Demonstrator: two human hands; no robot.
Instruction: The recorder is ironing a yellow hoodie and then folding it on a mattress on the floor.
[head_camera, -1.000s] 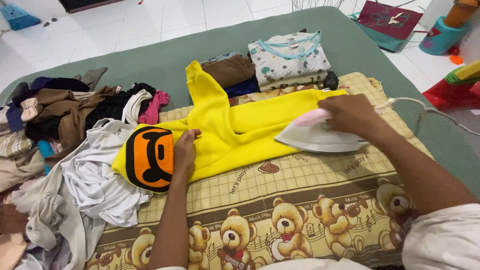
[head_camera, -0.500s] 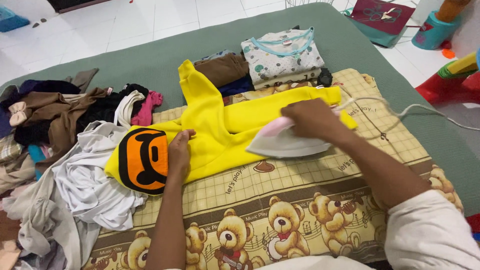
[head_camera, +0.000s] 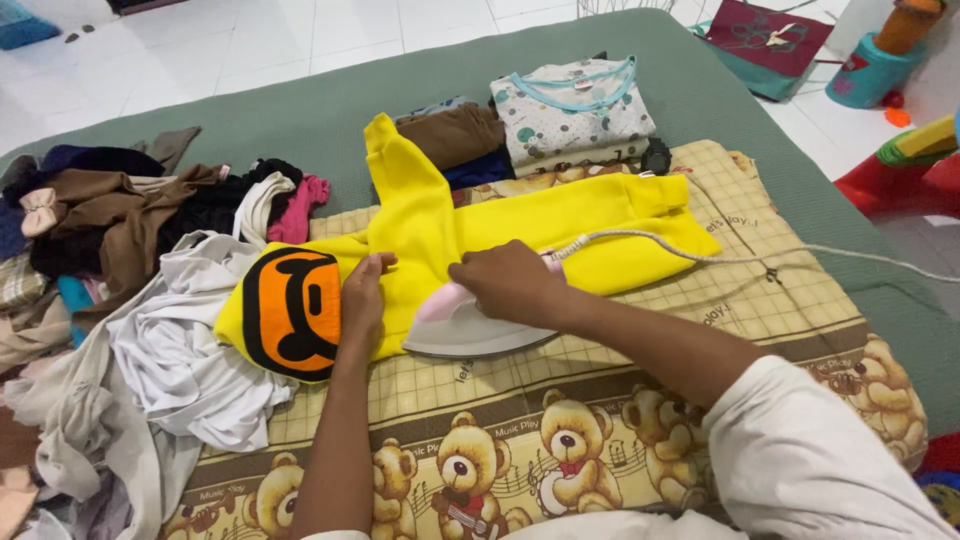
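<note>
Under both hands, a green mattress (head_camera: 300, 130), and on it a checked blanket with teddy bears (head_camera: 620, 400), spread beneath the forearms. To the left of the left hand, a loose heap of unironed clothes (head_camera: 150, 330), white and brown pieces mixed. Beyond the right hand, a folded stack (head_camera: 560, 125) topped by a pale spotted shirt. Directly beneath the hands, a yellow hooded top (head_camera: 440, 225) lying flat, one sleeve pointing away, the other stretched out past the right hand; orange-and-black face patch just left of the left hand. Under the right hand (head_camera: 510, 283), a pink and white iron (head_camera: 465, 325), soleplate down on the yellow cloth, fingers closed round its handle, cord trailing off to the right. Left hand (head_camera: 362, 300) open, palm flat, pressing the cloth just beside the iron.
</note>
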